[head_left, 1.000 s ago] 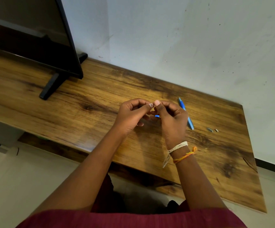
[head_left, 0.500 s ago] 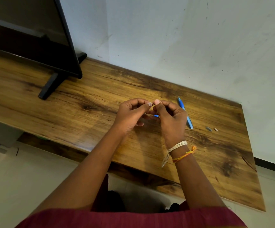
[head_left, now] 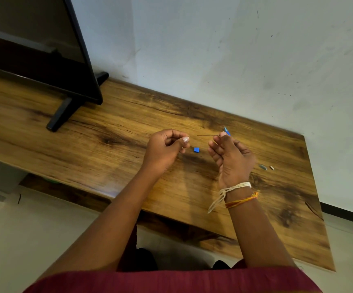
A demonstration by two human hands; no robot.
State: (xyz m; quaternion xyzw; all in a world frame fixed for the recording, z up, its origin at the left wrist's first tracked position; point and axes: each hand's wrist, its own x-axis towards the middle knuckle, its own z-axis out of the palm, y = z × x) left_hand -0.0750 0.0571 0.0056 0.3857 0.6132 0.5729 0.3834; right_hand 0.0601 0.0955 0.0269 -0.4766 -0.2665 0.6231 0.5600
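Note:
My right hand (head_left: 231,157) pinches a thin dark rod (head_left: 207,135) between thumb and forefinger; the rod points left, level above the table. My left hand (head_left: 165,148) hovers a little to the left, fingers curled and thumb pressed to the forefinger, with nothing visible in it. Its thumb and the rod's free end are apart. A small blue piece (head_left: 196,149) lies on the wooden table (head_left: 112,132) between the hands. Only the tip of a blue pen (head_left: 226,130) shows behind my right hand.
Two tiny metal parts (head_left: 263,167) (head_left: 271,167) lie on the table to the right of my right hand. A black screen on a stand (head_left: 61,115) occupies the far left. The white wall (head_left: 213,60) runs along the table's back edge.
The hands, joined fingertip to fingertip before, have drawn apart. The thin rod is now exposed in my right hand, and the blue piece shows in the gap.

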